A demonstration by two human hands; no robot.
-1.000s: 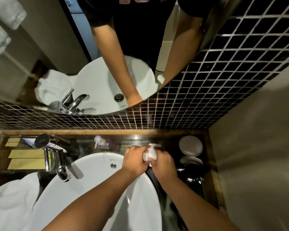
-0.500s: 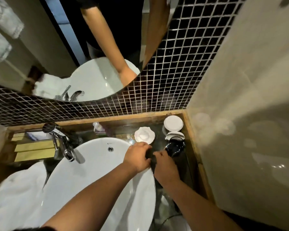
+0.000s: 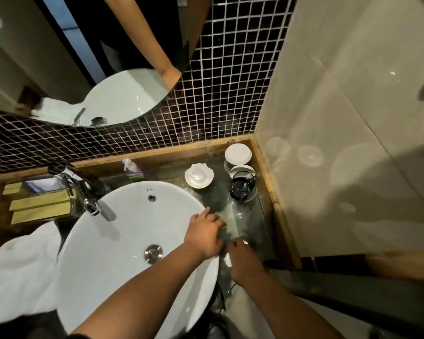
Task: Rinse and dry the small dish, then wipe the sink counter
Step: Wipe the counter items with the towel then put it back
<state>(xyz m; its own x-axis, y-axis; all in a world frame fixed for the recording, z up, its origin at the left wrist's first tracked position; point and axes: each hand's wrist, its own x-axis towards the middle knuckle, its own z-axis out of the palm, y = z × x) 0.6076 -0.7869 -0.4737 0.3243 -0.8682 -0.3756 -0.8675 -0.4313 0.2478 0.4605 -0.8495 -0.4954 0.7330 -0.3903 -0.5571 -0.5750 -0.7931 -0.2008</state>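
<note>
The small white scalloped dish (image 3: 198, 177) stands on the wet glass counter (image 3: 247, 223) behind the basin's right side, with a white lump in it. No hand touches it. My left hand (image 3: 204, 234) lies over the right rim of the white basin (image 3: 123, 241), fingers spread and pressing on a dark cloth (image 3: 222, 216) that is spread on the counter. Just to its right, my right hand (image 3: 244, 259) curls its fingers down onto the near end of the same cloth. How much of the cloth sits under the hands is hidden.
A black kettle (image 3: 241, 188) and white lidded cups (image 3: 238, 154) stand in the back right corner by the wall. A chrome tap (image 3: 83, 192) and a small bottle (image 3: 130, 165) sit behind the basin. White towels (image 3: 22, 270) lie at the left.
A second ago both hands held the white dish at the back of the counter. It now stands there alone, and both hands have pulled back toward me onto the dark cloth.
</note>
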